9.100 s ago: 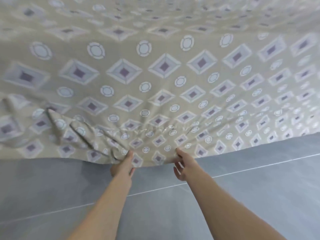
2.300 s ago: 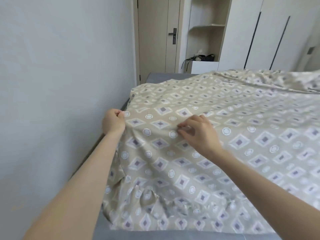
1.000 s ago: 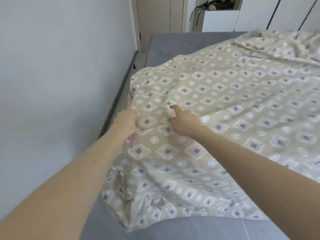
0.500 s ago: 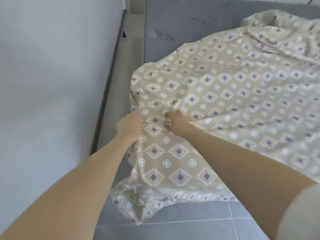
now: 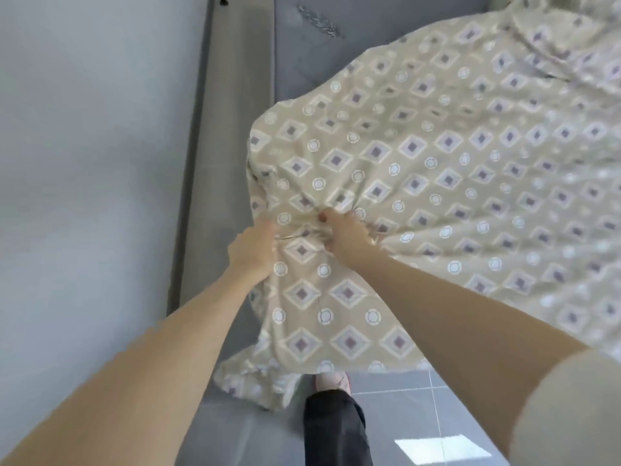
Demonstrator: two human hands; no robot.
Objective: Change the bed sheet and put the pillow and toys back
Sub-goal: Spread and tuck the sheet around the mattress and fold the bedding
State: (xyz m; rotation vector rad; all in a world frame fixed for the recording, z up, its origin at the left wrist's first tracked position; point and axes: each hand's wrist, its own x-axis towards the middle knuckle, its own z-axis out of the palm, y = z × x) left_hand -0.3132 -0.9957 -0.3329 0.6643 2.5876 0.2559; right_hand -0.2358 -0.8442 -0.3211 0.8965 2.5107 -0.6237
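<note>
Centrally, grips the sheet (image 5: 437, 169) with left hand (image 5: 252, 250) and right hand (image 5: 346, 235), both curled tight round one bunched fold, close together. Spreads from the hands upward and rightward over the grey mattress (image 5: 302, 68); hangs below them toward the floor (image 5: 470, 415), just beside a dark trouser leg (image 5: 336, 428).

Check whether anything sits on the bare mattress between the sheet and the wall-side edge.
Nothing visible. The left hand and right hand grip the sheet; the bare mattress toward the wall shows only a dark mark, no objects.
</note>
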